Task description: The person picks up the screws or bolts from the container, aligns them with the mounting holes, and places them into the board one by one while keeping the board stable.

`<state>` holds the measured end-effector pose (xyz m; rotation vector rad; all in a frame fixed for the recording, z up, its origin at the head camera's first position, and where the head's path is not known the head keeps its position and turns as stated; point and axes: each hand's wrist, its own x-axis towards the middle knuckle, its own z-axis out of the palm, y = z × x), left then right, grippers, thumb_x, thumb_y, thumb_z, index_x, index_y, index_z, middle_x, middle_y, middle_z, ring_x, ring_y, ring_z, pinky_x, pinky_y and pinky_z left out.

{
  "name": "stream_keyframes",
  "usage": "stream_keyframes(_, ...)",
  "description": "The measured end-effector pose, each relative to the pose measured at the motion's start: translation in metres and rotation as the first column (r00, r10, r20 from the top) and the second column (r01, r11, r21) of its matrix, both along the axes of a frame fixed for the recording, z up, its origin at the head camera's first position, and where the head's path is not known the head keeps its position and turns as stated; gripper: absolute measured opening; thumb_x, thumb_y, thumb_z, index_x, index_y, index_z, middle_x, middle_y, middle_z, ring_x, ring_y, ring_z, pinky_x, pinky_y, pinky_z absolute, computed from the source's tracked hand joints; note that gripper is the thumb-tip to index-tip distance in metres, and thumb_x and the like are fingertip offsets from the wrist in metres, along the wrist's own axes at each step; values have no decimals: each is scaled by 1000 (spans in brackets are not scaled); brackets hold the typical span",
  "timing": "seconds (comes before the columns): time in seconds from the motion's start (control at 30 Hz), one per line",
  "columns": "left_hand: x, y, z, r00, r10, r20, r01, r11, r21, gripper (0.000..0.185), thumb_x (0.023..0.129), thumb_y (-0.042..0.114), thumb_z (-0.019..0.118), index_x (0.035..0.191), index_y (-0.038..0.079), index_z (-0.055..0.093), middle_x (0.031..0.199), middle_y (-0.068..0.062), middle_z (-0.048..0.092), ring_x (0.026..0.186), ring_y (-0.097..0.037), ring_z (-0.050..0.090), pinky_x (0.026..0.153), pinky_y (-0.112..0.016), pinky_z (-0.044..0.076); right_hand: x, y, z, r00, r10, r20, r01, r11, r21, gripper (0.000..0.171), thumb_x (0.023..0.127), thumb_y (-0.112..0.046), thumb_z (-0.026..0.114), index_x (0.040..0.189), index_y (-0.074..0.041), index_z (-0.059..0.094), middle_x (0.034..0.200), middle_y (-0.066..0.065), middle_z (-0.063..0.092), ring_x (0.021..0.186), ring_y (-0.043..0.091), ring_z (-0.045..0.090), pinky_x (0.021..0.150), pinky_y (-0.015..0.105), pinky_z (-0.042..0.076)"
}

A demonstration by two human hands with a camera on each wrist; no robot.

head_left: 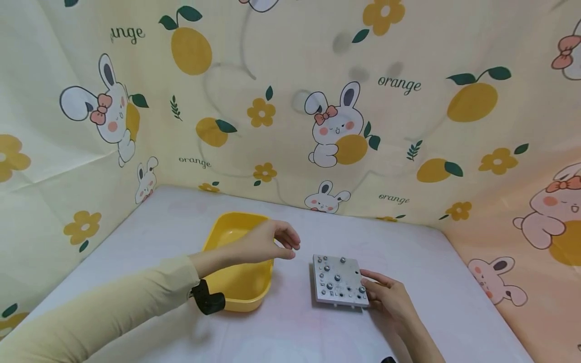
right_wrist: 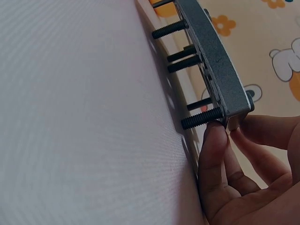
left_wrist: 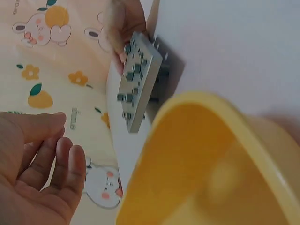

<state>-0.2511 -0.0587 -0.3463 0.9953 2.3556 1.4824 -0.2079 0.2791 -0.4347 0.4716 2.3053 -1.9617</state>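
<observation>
A square grey metal plate [head_left: 338,280] carries several socket-head screws, and their threaded ends [right_wrist: 201,118] stick out underneath. My right hand [head_left: 391,301] grips the plate by its right edge; in the right wrist view the fingers [right_wrist: 215,145] pinch one corner beside a protruding screw. The plate is raised off the table at a slight tilt, its shadow falling below it. Over the right rim of a yellow plastic basin [head_left: 240,304] hovers my left hand [head_left: 268,242], its fingers loosely bent and nothing visible between them. The left wrist view shows this hand [left_wrist: 42,164] beside the basin.
The basin stands left of the plate on a white tabletop [head_left: 290,333]. Behind and at both sides hangs a cream cloth [head_left: 290,60] printed with rabbits and oranges. A black wrist camera [head_left: 209,298] on the left wrist overlaps the basin's near left side.
</observation>
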Motion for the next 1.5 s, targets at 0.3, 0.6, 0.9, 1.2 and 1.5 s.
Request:
stream_keyframes(0.3,-10,-28,4,996,94,-11,-94,995,25,17,89,5,71,106,4,66,99,-2,69,94,-18,64,82,-29,54,1,-1,0,1000,0,4,0,1000,-13,43,93,-13,68,133,0,59,102,13,71,76,22,66,63,30,55)
stream_keyframes(0.6,-46,-62,-5,977,211,-14,-212,977,-15,20,89,4,72,106,-3,65,102,-15,69,92,-21,66,76,-31,56,0,0,1,1000,-5,-2,5,1000,-7,43,93,-14,68,133,0,59,102,12,71,77,23,66,63,31,55)
stream_keyframes(0.9,-69,-70,-28,982,180,52,-171,975,-141,14,87,-3,71,100,-6,67,94,-16,71,82,-23,68,69,-38,56,-1,1,-1,1000,-8,-6,8,1000,-12,43,92,-13,69,132,1,60,103,13,71,77,23,67,64,32,55)
stream_keyframes(1.2,-85,-62,-42,977,199,73,-178,958,-225,15,84,-4,73,99,-2,70,94,-12,72,82,-21,67,68,-32,55,0,2,-2,1000,-6,-7,6,1000,-1,43,93,-14,69,132,1,60,105,13,71,78,23,67,64,32,55)
stream_keyframes(1.5,-90,-60,-44,971,204,122,-165,949,-268,22,83,-8,73,104,-6,67,100,-16,70,79,-25,65,73,-36,57,1,0,0,1000,-6,-12,5,1000,-20,42,92,-13,69,131,0,60,104,13,71,79,23,67,65,32,56)
